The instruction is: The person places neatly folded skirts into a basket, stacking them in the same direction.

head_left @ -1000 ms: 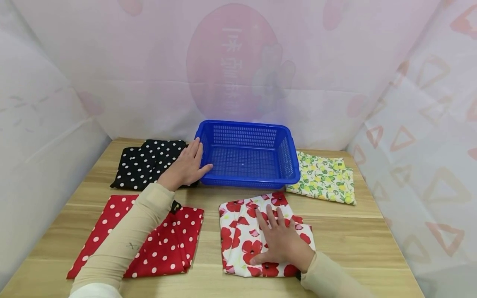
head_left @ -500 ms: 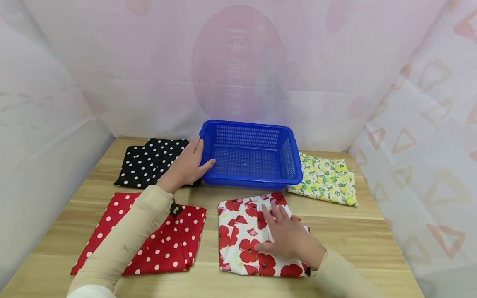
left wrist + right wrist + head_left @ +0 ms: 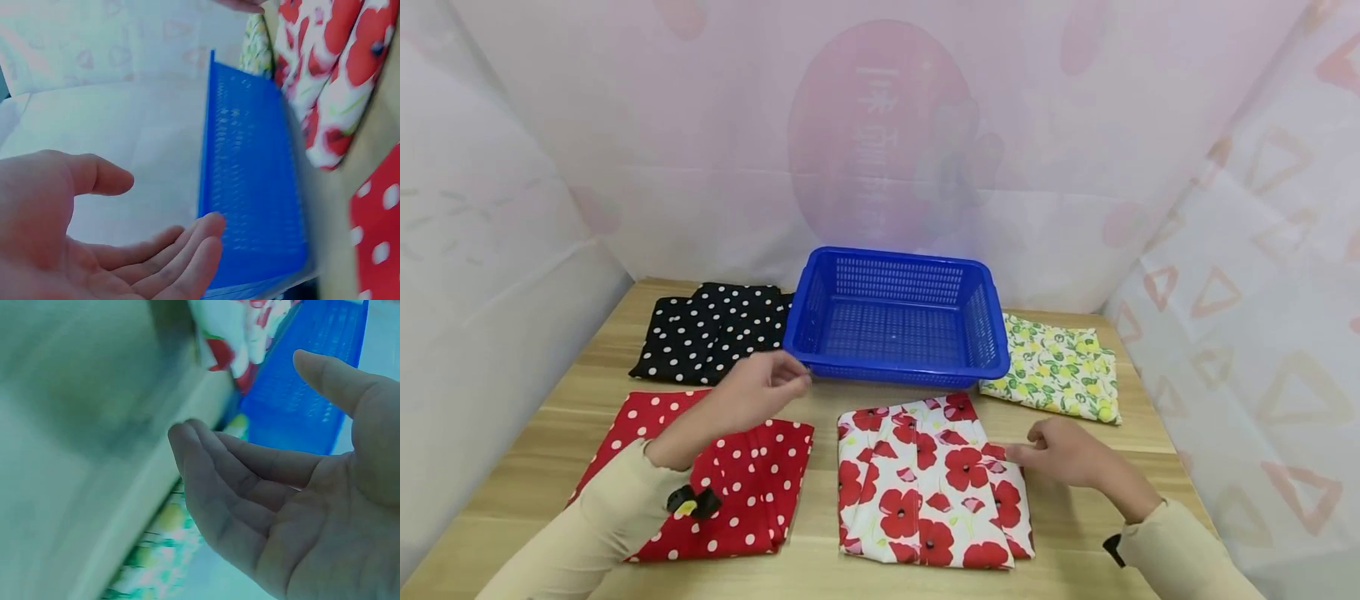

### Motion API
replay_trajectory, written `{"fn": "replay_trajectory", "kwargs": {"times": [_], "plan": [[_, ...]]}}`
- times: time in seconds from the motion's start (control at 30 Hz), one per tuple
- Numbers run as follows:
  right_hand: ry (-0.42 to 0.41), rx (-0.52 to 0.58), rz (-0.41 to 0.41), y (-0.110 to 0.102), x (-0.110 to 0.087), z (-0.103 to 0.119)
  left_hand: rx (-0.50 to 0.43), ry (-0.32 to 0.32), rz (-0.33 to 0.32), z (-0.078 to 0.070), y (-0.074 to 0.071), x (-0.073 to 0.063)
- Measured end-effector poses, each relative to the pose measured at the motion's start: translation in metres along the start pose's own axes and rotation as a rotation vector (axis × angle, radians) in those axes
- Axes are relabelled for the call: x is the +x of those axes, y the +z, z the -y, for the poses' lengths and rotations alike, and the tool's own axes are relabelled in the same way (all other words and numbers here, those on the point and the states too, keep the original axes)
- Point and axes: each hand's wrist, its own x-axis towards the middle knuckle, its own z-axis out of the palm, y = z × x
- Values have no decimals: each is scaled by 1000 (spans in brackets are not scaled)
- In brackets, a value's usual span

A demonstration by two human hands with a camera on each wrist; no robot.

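Observation:
My left hand hovers near the front left corner of the blue plastic basket, its fingers loosely bent and nothing between them. Under that forearm lies a folded red cloth with white dots. At the right edge of the folded white cloth with red poppies is my right hand, holding nothing; the right wrist view shows its palm bare and the fingers gently bent. Whether its thumb touches the poppy cloth, I cannot tell. In the left wrist view the left palm is bare too.
A folded black cloth with white dots lies left of the basket, partly tucked behind its side. On the right is a folded lemon-print cloth, close against the basket. Hanging fabric walls enclose the wooden table at the back and sides.
My left hand has come off the basket's left rim and drawn back toward me. The right hand has lifted off the poppy cloth and shifted right to its edge.

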Motion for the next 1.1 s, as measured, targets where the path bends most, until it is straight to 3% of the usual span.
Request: {"fn": "replay_trajectory", "kwargs": {"times": [0.17, 0.33, 0.5, 0.67, 0.77, 0.93, 1.1], "plan": [[44, 115, 35, 7, -2, -15, -79, -93, 175, 12, 27, -6], [88, 170, 30, 15, 0, -16, -185, -145, 322, 20, 56, -8], [85, 208, 31, 25, 5, -9, -350, -195, 401, 25, 70, -6], [89, 257, 28, 32, 6, -2, -436, -220, 473, 26, 76, 0], [72, 283, 34, 35, 6, 4, -464, -225, 483, 27, 83, 0], [34, 302, 48, 44, 10, 13, -473, -227, 439, 26, 92, 0], [54, 306, 41, 55, 13, 21, -469, -240, 392, 25, 107, 1]]}}
